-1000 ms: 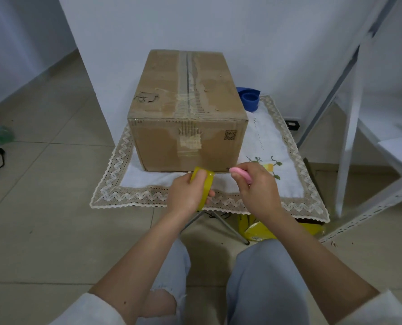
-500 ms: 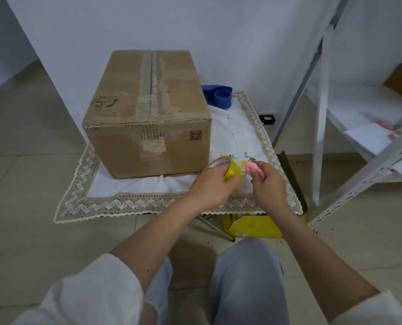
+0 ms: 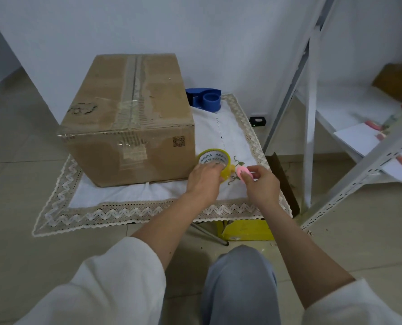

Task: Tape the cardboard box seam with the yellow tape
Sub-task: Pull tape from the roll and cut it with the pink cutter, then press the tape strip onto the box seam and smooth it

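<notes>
Left hand grips the yellow tape roll from the near side, fingers wrapped over its rim; core print reads "MADE IN CHINA". Roll sits tilted, opening facing up toward camera, just above the cloth-covered surface. Right hand is just right of the roll, thumb and fingers pinched on a small pink object; can't tell what it is. The two hands are near each other, not touching. Cardboard box stands on the surface just left of and beyond the left hand, roll close to its near right corner. Top seam carries old clear tape, torn and wrinkled, running down over the front face. No yellow tape on the seam. Blue tape dispenser sits well beyond both hands, behind the box's right side. White metal shelving stands right of the right hand. Yellow carton lies on the floor under the surface's near edge.
</notes>
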